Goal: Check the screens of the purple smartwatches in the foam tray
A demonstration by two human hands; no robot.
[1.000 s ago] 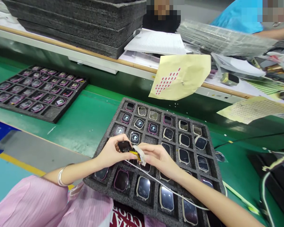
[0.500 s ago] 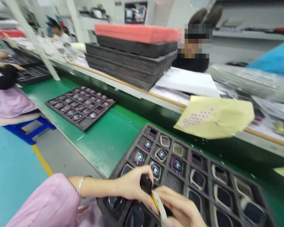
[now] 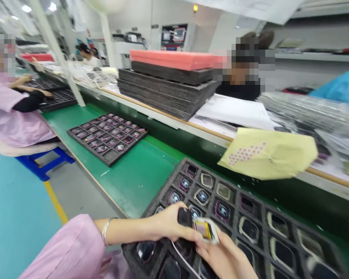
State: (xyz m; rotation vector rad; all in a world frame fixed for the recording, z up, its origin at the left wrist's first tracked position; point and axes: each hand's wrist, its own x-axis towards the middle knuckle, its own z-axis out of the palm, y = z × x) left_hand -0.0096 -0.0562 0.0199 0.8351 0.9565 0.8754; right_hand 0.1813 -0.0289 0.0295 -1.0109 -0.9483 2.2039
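Note:
Above a dark foam tray (image 3: 168,186), my two hands are close together. My left hand (image 3: 170,224) is closed around a small glossy black piece (image 3: 185,217), whose kind I cannot make out. Below that hand a thin white cable (image 3: 182,256) runs down over the tray; its upper end is hidden. Gripped in my right hand (image 3: 221,254) is a pale smartwatch case (image 3: 213,237), its inside facing up with yellow-edged parts showing. The left thumb is by the case's near edge. In the tray's pockets lie several watch cases, such as a purple-rimmed one (image 3: 222,209) with a lit screen.
A second tray of watches (image 3: 110,159) lies farther left on the green bench (image 3: 133,182). Stacked black foam trays (image 3: 163,93) stand on the raised shelf under a pink foam slab (image 3: 171,60). Yellow paper (image 3: 273,155) overhangs the shelf edge. Co-workers sit at left and opposite.
The watch case has turned from edge-on so its inside shows, and now sits nearer the black piece. The white cable has come into view. My view has tilted upward slightly.

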